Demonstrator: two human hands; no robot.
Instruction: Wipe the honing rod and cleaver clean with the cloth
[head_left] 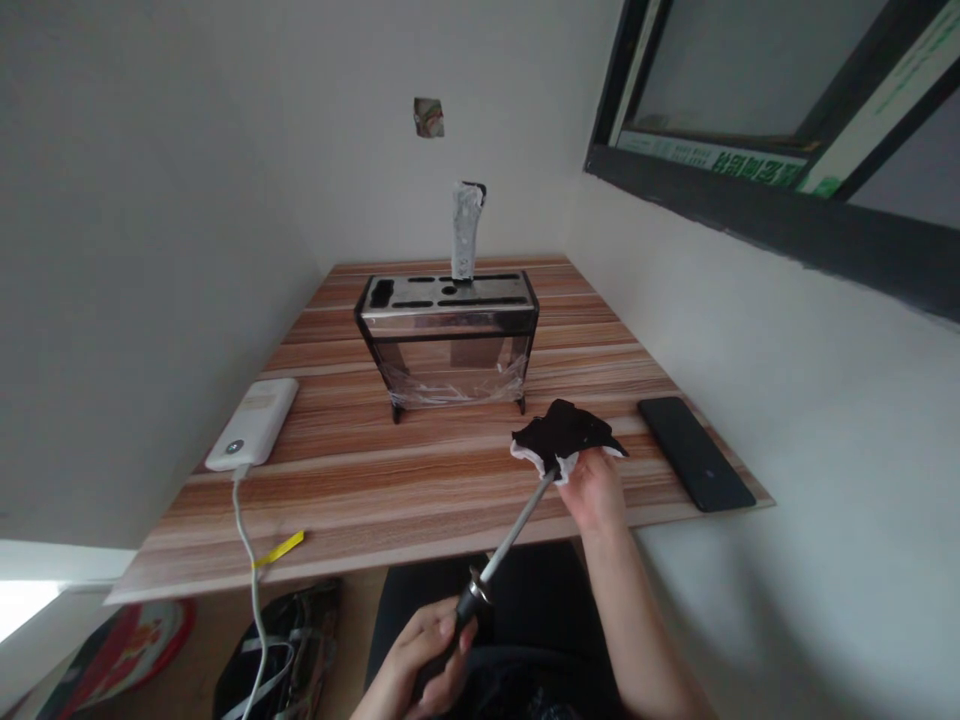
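My left hand (424,660) is closed round the black handle of a sharpening steel (517,530), low in the view. The steel's grey rod slants up to the right. My right hand (596,490) pinches a dirty cloth (562,435), white underneath and blackened on top, round the rod's tip above the table's front edge. Behind them on the wooden table (375,480) stands a metal knife block (448,335) with slots on top. One wrapped knife handle (466,230) sticks up from a rear slot.
A white power bank (255,420) lies at the left with its cable (251,560) hanging over the front edge. A black phone (694,450) lies at the right by the wall. White walls close three sides; a dark window frame (750,200) is upper right. A bag (277,650) sits on the floor.
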